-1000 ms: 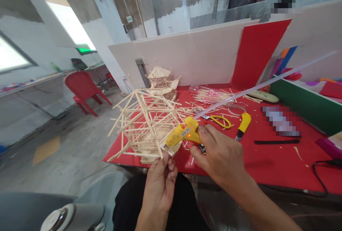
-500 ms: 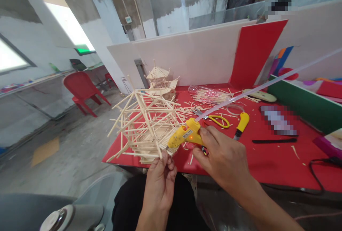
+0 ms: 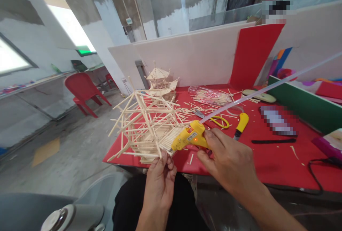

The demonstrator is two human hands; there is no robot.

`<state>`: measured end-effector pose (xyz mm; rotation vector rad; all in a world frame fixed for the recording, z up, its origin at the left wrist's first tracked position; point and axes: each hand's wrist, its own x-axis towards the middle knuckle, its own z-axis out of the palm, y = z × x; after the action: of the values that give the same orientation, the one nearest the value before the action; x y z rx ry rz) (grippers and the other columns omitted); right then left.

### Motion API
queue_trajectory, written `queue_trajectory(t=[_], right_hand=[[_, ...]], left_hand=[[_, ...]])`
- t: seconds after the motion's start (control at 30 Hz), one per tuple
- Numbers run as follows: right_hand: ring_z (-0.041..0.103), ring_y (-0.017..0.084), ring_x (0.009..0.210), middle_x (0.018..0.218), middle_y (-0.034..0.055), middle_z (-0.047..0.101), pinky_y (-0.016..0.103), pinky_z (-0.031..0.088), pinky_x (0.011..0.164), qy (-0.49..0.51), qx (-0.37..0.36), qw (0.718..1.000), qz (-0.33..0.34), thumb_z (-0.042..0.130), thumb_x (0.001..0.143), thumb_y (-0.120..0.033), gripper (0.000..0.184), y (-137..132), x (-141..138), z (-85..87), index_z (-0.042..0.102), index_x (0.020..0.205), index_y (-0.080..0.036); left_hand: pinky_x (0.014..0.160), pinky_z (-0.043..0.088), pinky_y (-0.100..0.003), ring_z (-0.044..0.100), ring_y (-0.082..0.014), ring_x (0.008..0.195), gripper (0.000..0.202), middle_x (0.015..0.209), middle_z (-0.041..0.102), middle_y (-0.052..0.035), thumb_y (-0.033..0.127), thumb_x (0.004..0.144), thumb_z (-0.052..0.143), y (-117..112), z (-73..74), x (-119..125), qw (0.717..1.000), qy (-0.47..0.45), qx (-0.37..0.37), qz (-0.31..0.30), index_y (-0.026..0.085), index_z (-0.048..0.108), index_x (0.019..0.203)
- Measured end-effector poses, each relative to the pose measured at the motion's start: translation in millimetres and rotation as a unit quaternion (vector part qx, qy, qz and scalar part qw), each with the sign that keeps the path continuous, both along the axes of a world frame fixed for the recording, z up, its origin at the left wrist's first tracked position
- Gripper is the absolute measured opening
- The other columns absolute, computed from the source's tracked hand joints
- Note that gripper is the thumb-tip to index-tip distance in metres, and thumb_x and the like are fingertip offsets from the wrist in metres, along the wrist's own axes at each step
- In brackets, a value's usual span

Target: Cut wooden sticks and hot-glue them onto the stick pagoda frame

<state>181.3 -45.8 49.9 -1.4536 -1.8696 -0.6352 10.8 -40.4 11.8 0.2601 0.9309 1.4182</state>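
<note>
My right hand (image 3: 229,159) grips a yellow hot glue gun (image 3: 188,137) with its orange light on. A long clear glue stick (image 3: 269,87) juts from its back, up to the right. The nozzle points left at the near corner of a pavilion model of thin wooden sticks (image 3: 145,126) on the red table (image 3: 267,163). My left hand (image 3: 160,179) pinches a stick at the model's near lower corner, just below the nozzle.
Behind stands a smaller stick pavilion (image 3: 160,79). Loose sticks (image 3: 211,97), yellow-handled scissors (image 3: 217,121), a yellow-handled knife (image 3: 240,124) and a black cable (image 3: 317,174) lie on the table. White and red boards (image 3: 251,52) stand at the back. A red chair (image 3: 81,90) is left.
The glue gun and my right hand have drifted slightly right and down, a little away from the model. My left hand has stayed on the stick.
</note>
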Motion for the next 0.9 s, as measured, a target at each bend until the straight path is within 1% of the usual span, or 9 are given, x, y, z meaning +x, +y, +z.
queue_trajectory(t=[0.2, 0.4, 0.63, 0.73, 0.9], right_hand=[[0.061, 0.017, 0.067, 0.091, 0.0083, 0.068, 0.028, 0.038, 0.054, -0.004, 0.0, 1.0, 0.001, 0.052, 0.083, -0.025, 0.028, -1.9, 3.3, -1.7, 0.059, 0.107, -0.012], [0.061, 0.017, 0.066, 0.092, 0.0092, 0.069, 0.029, 0.038, 0.054, -0.008, 0.013, 1.0, -0.001, 0.051, 0.084, -0.025, 0.029, -2.4, 5.5, -2.6, 0.059, 0.108, -0.011], [0.061, 0.017, 0.067, 0.088, 0.0076, 0.068, 0.028, 0.039, 0.055, 0.008, 0.023, 1.0, -0.004, 0.054, 0.081, -0.026, 0.03, -1.3, 5.0, -4.9, 0.059, 0.108, -0.013], [0.062, 0.018, 0.068, 0.089, 0.0066, 0.068, 0.028, 0.039, 0.055, 0.022, 0.013, 1.0, -0.006, 0.056, 0.081, -0.029, 0.031, -1.6, 5.0, -5.1, 0.059, 0.107, -0.014], [0.063, 0.018, 0.072, 0.087, 0.0058, 0.068, 0.027, 0.041, 0.057, 0.055, -0.018, 0.998, -0.008, 0.057, 0.083, -0.04, 0.033, -3.0, 6.8, -8.1, 0.059, 0.104, -0.014]], left_hand=[[0.042, 0.035, -0.015, 0.042, -0.0054, 0.052, 0.029, 0.062, 0.046, 0.0041, 0.023, 0.067, 0.081, -0.4, 0.3, -0.2, 1.0, 0.003, 0.0, -0.002, 0.015, 0.053, 0.071], [0.043, 0.035, -0.016, 0.042, -0.0057, 0.052, 0.03, 0.063, 0.047, 0.0035, 0.024, 0.065, 0.082, 0.3, -1.1, -0.6, 1.0, 0.004, -0.006, 0.0, 0.015, 0.054, 0.072], [0.043, 0.035, -0.015, 0.042, -0.006, 0.053, 0.032, 0.063, 0.047, 0.0033, 0.023, 0.063, 0.083, -0.4, -1.7, -1.5, 1.0, 0.002, -0.005, 0.001, 0.015, 0.054, 0.072], [0.043, 0.035, -0.015, 0.041, -0.0058, 0.053, 0.032, 0.063, 0.047, 0.0034, 0.024, 0.064, 0.083, -0.1, -1.8, -1.4, 1.0, 0.0, -0.005, 0.002, 0.015, 0.054, 0.072], [0.043, 0.036, -0.016, 0.041, -0.0058, 0.052, 0.032, 0.062, 0.046, 0.0037, 0.023, 0.063, 0.084, 0.5, -1.3, -1.4, 1.0, -0.002, -0.005, 0.001, 0.015, 0.054, 0.071]])
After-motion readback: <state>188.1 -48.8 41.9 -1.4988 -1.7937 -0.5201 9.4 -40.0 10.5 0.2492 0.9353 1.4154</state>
